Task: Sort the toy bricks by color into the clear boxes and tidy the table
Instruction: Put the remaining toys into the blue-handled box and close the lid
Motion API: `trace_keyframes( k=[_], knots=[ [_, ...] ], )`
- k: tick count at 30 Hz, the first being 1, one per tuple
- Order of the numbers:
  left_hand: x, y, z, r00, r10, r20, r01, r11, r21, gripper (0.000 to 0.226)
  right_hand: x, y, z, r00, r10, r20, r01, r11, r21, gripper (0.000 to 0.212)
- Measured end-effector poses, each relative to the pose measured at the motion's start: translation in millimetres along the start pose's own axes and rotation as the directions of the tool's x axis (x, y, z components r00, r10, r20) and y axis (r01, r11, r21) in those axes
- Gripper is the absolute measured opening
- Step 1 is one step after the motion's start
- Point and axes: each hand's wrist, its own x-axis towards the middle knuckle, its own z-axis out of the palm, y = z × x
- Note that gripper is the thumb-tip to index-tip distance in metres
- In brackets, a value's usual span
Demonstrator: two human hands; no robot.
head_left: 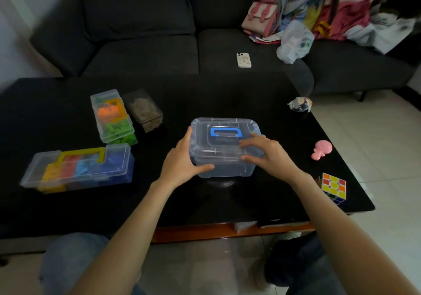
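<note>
My two hands grasp one clear plastic box with a blue handle point(225, 146) at the middle of the black counter point(239, 199): my left hand point(182, 158) curls round its left side, thumb along the front, and my right hand point(265, 152) grips its right side, fingers on the lid. I can see nothing inside it. Near the right edge stands one multicoloured puzzle cube point(334, 187), with one pink plastic toy point(321, 150) beyond it. Toward the left edge lies one long clear box with a yellow handle point(78, 168), lid on, holding yellow, red, light blue and dark blue toy bricks. Farther back, two small clear boxes point(112, 116) are stacked, holding orange and green bricks, and just beside them sits one dark clear box of beige pieces point(145, 110). Near the far right corner rests one small wrapped figure point(300, 104).
</note>
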Motion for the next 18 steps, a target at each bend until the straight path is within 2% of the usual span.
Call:
trace_keyframes(
  k=[3,5,7,10,13,16,18],
  knots=[
    [0,-3,-1,0.998,-0.050,-0.024,0.051,0.998,0.021,0.129,5,-6,-4,0.982,0.089,-0.169,-0.048,0.971,0.234,0.030],
    [-2,-8,-1,0.997,-0.020,-0.069,0.025,0.997,0.070,0.121,8,-6,-8,0.926,0.199,-0.321,-0.066,0.923,0.379,0.027],
    [-3,-13,-1,0.993,-0.004,-0.120,0.018,0.994,0.112,0.109,9,0,-10,0.855,0.292,-0.428,-0.095,0.900,0.425,0.027],
    [0,-20,0,0.987,-0.023,-0.161,0.051,0.984,0.171,0.097,10,15,-5,0.778,0.330,-0.535,-0.182,0.933,0.311,0.028],
    [3,-21,2,0.973,-0.046,-0.225,0.088,0.979,0.181,0.091,6,33,6,0.722,0.302,-0.623,-0.358,0.933,0.038,0.026],
    [4,-20,8,0.961,-0.033,-0.273,0.104,0.964,0.247,0.087,-2,52,18,0.717,0.315,-0.622,-0.524,0.832,-0.182,0.028],
    [1,-15,13,0.954,0.020,-0.298,0.087,0.937,0.339,0.082,-6,61,28,0.746,0.366,-0.556,-0.590,0.751,-0.296,0.030]
  ],
)
